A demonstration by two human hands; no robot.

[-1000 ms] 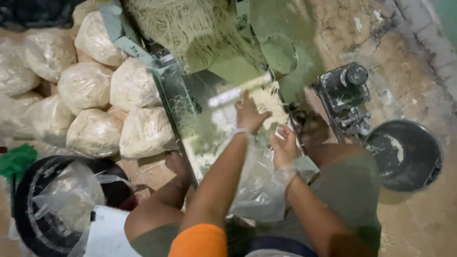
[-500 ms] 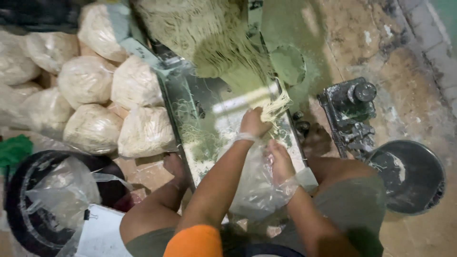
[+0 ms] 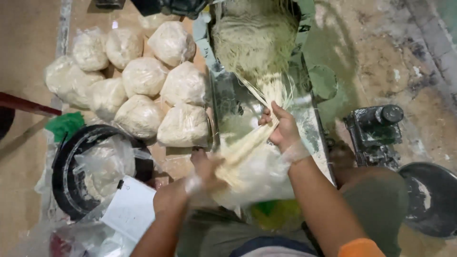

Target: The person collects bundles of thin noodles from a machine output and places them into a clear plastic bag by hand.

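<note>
Gripping pale noodle strands [image 3: 247,145], both hands [image 3: 283,128] over clear bag [image 3: 259,178]

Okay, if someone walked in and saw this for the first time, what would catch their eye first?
Probably the pale noodle strands pouring down the metal chute at top centre. Just below, the right hand grips a bundle of them while the blurred left hand is at a clear plastic bag. To the left, a heap of filled bags lies on the floor.

Bagged noodle bundles [image 3: 143,90] crowding left (metal chute [image 3: 309,128] right).
</note>
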